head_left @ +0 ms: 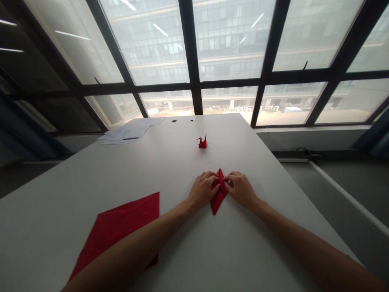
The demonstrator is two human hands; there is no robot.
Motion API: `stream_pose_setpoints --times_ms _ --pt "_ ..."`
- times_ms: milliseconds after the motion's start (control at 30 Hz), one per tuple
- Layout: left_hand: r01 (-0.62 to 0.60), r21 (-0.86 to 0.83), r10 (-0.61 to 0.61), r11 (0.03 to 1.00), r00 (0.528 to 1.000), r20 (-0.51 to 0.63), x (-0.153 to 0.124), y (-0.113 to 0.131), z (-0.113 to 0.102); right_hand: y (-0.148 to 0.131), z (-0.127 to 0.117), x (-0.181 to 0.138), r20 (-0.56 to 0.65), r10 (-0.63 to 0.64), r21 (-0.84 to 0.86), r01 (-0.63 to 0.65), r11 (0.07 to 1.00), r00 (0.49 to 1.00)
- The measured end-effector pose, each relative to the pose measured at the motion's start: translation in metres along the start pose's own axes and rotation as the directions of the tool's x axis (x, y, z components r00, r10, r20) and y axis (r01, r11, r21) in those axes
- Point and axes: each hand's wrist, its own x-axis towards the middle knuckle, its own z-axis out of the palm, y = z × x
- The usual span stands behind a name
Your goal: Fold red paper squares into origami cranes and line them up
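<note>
A red folded paper (pixel 216 204), shaped like a narrow diamond, lies on the white table between both hands. My left hand (pixel 204 187) grips its left edge, with the fingers and thumb closed on the paper. My right hand (pixel 240 187) pinches the right edge near the middle, thumb and forefinger together. Farther up the table stands a small red origami crane (pixel 202 142), apart from both hands. Under and beside my left forearm lies a larger red paper sheet (pixel 121 219) with crease lines; the forearm hides part of it.
The white table (pixel 170 166) reaches to a wall of dark-framed windows. Loose printed papers (pixel 127 132) with a dark pen (pixel 130 138) on them are at the far left. The table's right edge drops off beside my right arm.
</note>
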Motion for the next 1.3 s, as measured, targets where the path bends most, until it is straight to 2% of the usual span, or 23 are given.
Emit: stream_pose_setpoints --times_ms 200,333,533,667,767,867,1000,1133,1300 --pt "-0.03 -0.025 0.031 0.999 0.999 0.015 0.001 0.0 -0.001 0.009 0.003 0.003 -0.066 0.063 0.218 -0.047 0.975 0.996" --pt "-0.044 -0.005 0.044 0.999 0.999 0.007 0.0 -0.001 0.001 0.009 0.002 0.003 -0.054 0.117 0.344 -0.091 0.935 0.992" --pt "-0.066 0.001 0.066 0.998 0.998 0.006 -0.001 -0.002 0.004 0.009 0.001 0.003 -0.028 0.076 0.416 -0.057 0.907 0.997" --pt "-0.06 -0.023 0.061 0.998 0.998 0.004 0.0 -0.003 0.004 0.011 0.003 0.002 -0.018 -0.037 0.311 0.041 0.95 0.999" --pt "0.002 -0.071 -0.004 0.997 1.0 -0.03 0.001 -0.004 0.004 0.011 0.005 0.002 0.01 -0.124 0.224 0.118 0.967 0.992" --pt "0.038 -0.078 -0.042 0.996 0.998 -0.049 0.0 -0.001 0.002 0.01 0.006 0.002 0.038 -0.157 0.167 0.149 0.975 0.987" --pt "-0.04 -0.006 0.04 0.999 0.999 0.0 -0.004 0.005 -0.001 0.014 0.001 0.003 0.067 -0.141 0.074 0.136 0.988 0.988" --pt "-0.064 0.004 0.064 0.998 0.998 0.013 -0.006 0.007 0.0 0.023 -0.004 0.006 0.066 -0.111 -0.045 0.114 0.992 0.992" --pt "-0.133 0.024 0.132 0.991 0.991 0.033 -0.006 0.009 -0.001 0.032 -0.003 0.008 0.184 -0.154 -0.185 0.188 0.965 0.971"
